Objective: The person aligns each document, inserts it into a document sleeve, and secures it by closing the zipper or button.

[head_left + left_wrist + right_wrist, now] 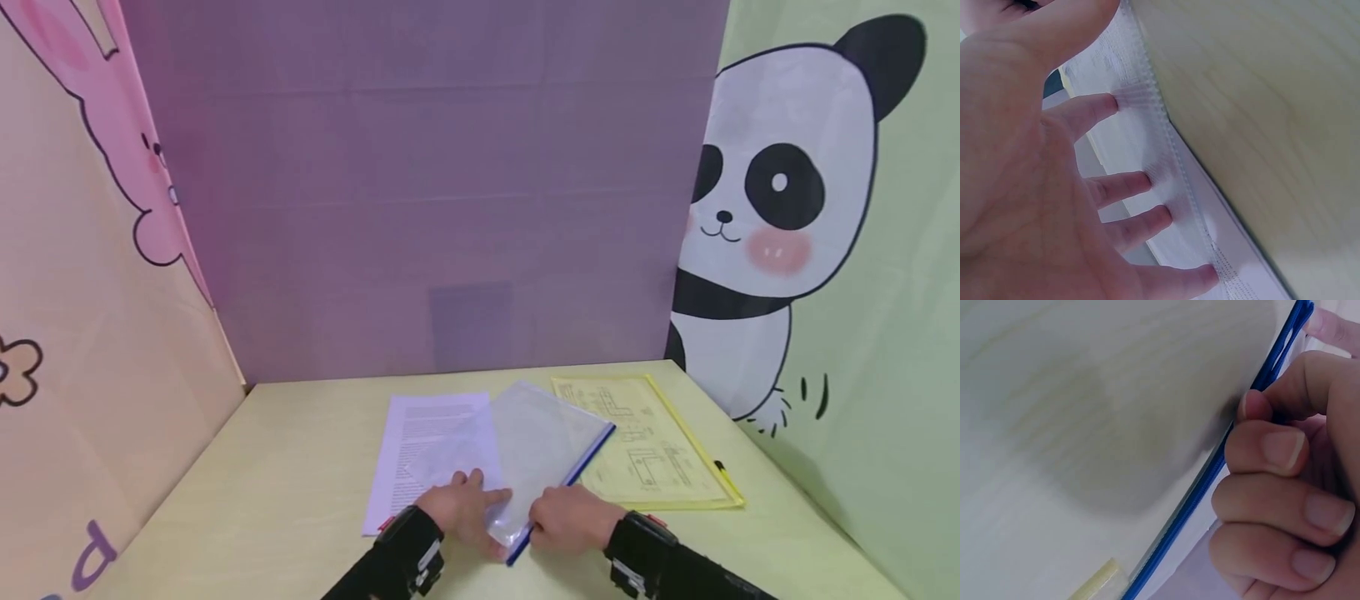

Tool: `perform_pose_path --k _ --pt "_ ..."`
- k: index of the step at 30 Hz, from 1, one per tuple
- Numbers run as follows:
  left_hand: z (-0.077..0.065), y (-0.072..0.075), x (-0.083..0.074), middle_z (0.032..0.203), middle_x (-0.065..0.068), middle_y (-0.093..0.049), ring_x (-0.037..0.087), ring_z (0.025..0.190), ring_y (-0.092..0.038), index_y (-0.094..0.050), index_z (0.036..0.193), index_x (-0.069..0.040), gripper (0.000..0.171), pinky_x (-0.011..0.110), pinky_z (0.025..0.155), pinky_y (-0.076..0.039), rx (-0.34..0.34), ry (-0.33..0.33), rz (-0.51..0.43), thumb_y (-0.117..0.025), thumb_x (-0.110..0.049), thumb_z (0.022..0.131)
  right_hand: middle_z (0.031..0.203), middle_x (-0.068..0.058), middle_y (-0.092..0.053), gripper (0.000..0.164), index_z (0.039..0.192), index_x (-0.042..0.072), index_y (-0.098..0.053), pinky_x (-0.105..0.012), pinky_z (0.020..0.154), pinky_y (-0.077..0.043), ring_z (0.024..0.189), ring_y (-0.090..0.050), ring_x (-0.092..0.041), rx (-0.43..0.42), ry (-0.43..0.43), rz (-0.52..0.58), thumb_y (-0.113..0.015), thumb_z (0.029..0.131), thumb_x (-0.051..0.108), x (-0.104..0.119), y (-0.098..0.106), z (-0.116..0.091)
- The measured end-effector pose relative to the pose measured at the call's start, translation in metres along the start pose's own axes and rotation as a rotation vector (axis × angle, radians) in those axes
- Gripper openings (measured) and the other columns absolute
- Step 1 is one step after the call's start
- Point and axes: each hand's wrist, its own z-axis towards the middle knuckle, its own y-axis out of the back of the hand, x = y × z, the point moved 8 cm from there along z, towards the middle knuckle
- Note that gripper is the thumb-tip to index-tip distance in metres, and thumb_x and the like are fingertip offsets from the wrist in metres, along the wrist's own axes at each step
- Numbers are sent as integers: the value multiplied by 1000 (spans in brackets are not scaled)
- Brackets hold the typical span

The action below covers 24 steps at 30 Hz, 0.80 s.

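Treat the clear pouch (555, 425), on the table (285, 467) partly over a printed sheet (422, 414), as likely light, limp, slippery, best held by the blue zip (1179, 520), pinched by the right hand (573, 518), pressed by the spread left hand (463, 508)

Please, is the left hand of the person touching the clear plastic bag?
Touching. The left wrist view shows it: the fingertips of the left hand rest on the clear plastic bag, with no gap between.

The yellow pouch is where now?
In the head view, the yellow pouch lies at the right of the table, beyond the right hand, partly overlapped by the clear pouch.
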Motion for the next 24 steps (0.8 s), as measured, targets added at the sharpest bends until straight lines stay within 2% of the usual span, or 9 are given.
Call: perform_pose_path --k 12,19,24 --pt "0 -2 1 126 7 -48 24 110 -45 -52 147 -42 81 48 80 -54 9 -2 -43 -84 -57 74 69 9 -50 13 80 15 -68 -26 59 -40 61 -46 -9 3 1 -7 -67 91 22 -7 3 0" --pt "2 -1 1 126 7 -49 24 108 -46 -51 147 -44 82 49 79 -55 3 1 -26 -85 -57 74 68 8 -50 14 78 16 -67 -26 59 -39 61 -45 -9 0 -3 -5 -67 90 22 -9 4 1" --pt "2 -3 0 125 7 -49 24 108 -45 -51 147 -44 82 48 79 -55 9 8 -11 -84 -57 74 69 7 -50 14 80 16 -67 -28 60 -39 62 -46 -11 -2 -44 -46 -67 92 23 -17 4 3"
